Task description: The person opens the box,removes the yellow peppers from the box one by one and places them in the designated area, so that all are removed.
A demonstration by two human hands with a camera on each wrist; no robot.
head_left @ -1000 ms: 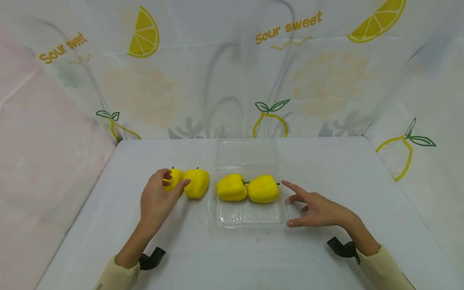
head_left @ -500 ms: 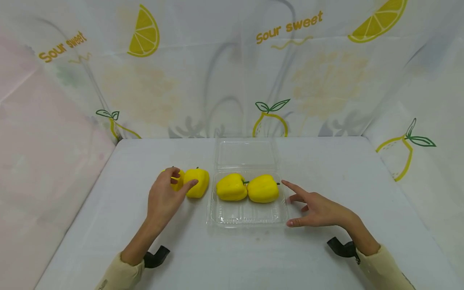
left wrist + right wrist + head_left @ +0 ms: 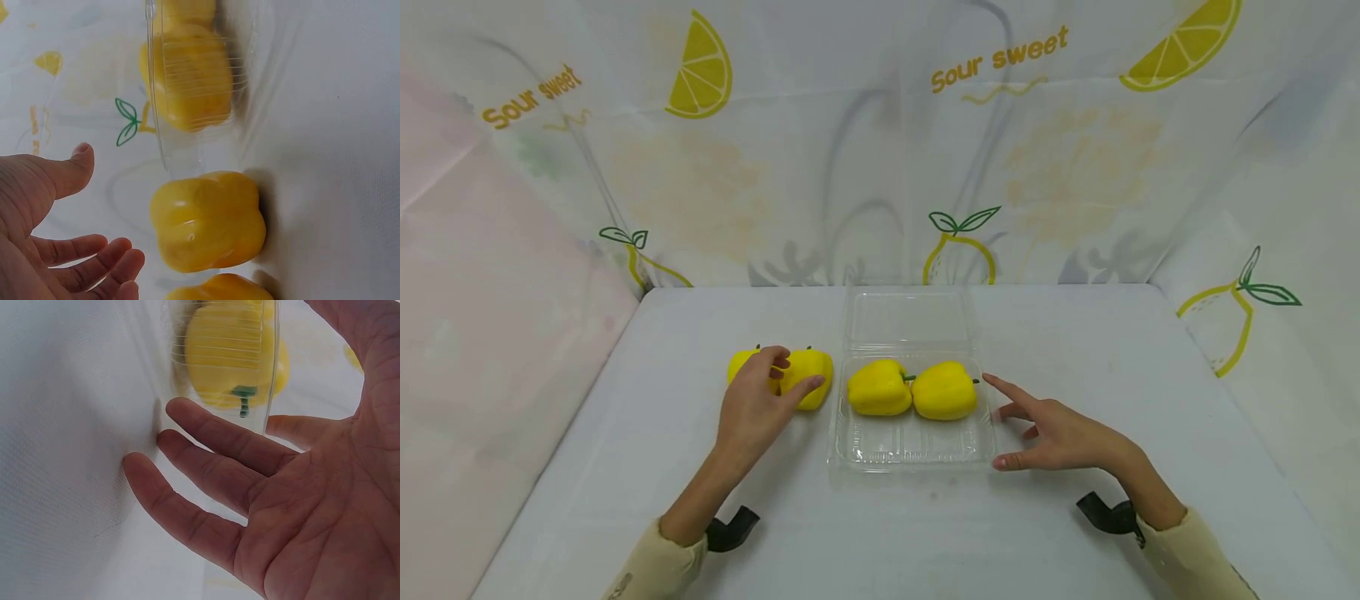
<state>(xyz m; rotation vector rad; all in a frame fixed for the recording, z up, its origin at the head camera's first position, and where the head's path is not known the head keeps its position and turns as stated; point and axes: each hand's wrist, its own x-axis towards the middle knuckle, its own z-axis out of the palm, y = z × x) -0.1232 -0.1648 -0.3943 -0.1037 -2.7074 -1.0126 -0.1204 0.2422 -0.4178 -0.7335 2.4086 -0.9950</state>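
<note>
My left hand [image 3: 752, 412] hovers in front of two yellow bell peppers on the table. It partly covers the outer pepper [image 3: 741, 363] and overlaps the inner pepper [image 3: 811, 364]. A gap shows between its loosely bent fingers [image 3: 103, 269] and the nearer pepper [image 3: 209, 222] in the left wrist view. Right of these lies a clear plastic clamshell box [image 3: 880, 448], hinged lid [image 3: 912, 319] laid back. Inside, along its rear, two more yellow bell peppers lie sideways, a left one [image 3: 878, 389] and a right one [image 3: 945, 392]. My right hand [image 3: 1063, 433] rests spread beside the box's right wall, holding nothing.
The white table [image 3: 910, 542] carries everything. A printed lemon curtain [image 3: 812, 167] rises along its back edge and both sides. Black curved pieces [image 3: 733, 530] sit at both wrists, below the sleeves' cuffs.
My left hand has drifted right, from in front of the outer pepper toward the inner one, uncovering more of the outer pepper. The right hand, the box and the peppers stay put.
</note>
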